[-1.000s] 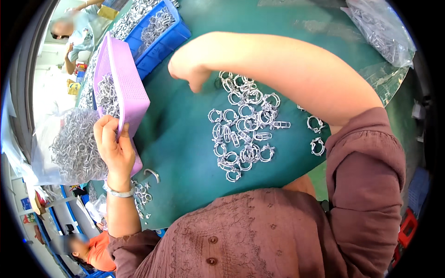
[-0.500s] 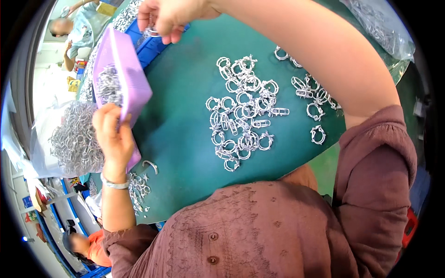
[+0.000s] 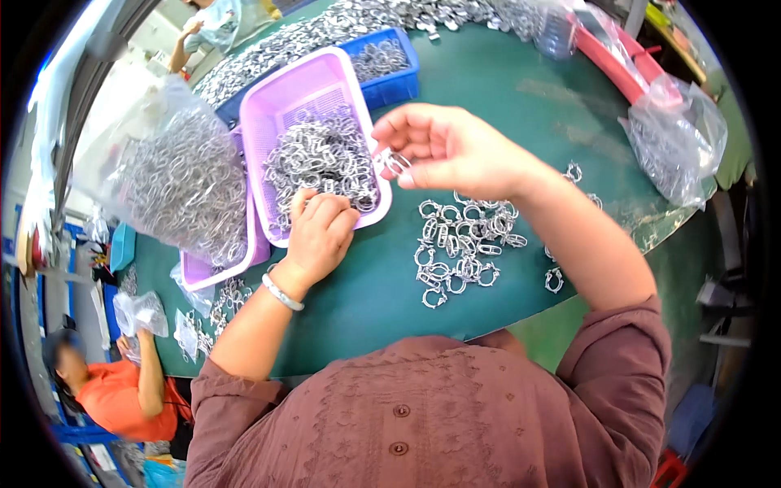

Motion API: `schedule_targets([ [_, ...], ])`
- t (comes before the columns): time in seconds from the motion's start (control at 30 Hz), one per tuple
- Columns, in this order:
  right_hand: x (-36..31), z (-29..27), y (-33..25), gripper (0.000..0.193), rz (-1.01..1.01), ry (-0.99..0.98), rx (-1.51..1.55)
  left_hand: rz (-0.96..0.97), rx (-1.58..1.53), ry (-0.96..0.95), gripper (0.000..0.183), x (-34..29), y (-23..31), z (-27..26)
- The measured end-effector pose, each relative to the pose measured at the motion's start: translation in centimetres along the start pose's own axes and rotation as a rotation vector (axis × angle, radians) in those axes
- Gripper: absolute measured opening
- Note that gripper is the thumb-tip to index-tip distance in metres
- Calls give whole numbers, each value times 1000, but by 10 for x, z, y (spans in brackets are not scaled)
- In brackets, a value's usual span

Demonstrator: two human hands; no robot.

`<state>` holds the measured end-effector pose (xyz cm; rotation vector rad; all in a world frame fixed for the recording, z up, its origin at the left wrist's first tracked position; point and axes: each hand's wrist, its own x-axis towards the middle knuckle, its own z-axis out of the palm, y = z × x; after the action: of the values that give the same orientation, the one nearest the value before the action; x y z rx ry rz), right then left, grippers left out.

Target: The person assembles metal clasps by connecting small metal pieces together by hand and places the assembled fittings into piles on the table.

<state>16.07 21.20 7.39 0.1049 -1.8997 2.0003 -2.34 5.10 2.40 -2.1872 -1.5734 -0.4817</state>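
Observation:
My right hand (image 3: 451,150) is beside the right rim of the purple basket (image 3: 254,154), its thumb and fingers closed on a ring-shaped metal clamp (image 3: 398,163). My left hand (image 3: 321,234) reaches over the basket's near rim, fingers bent together at the silvery metal parts (image 3: 319,154) heaped inside. Whatever the left fingertips pinch is hidden. A loose group of similar ring clamps (image 3: 464,240) lies on the green table (image 3: 366,301), just beyond my right wrist's near side.
A clear bag of metal rings (image 3: 183,187) rests in another purple basket (image 3: 195,281) at left. Behind is a blue bin (image 3: 411,77) of parts, near a long spread of small metal pieces (image 3: 301,37). A person in orange (image 3: 130,394) sits at left; a plastic bag (image 3: 679,138) lies far right.
My view has swung, bringing the basket toward the middle. My right hand has come back from the blue bin to the basket's right side. My left hand has shifted from the basket's side onto the parts.

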Motion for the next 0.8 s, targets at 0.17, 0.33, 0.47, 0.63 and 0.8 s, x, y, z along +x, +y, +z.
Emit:
schedule_targets([
  [0.17,-3,38,-1,38,64,137,1,32,-46,82,27,-5,-2,-2],
  [0.33,-2,58,9,34,13,111,92,-2,-127,188,31,-15,6,-14],
  [0.47,4,77,18,29,-10,111,202,-277,-360,382,28,-26,22,-32],
  [0.63,12,103,49,29,-69,215,137,-418,-731,489,23,-36,30,-44],
  [0.8,14,117,74,25,-224,222,-253,-499,-868,470,20,-47,26,-30],
])
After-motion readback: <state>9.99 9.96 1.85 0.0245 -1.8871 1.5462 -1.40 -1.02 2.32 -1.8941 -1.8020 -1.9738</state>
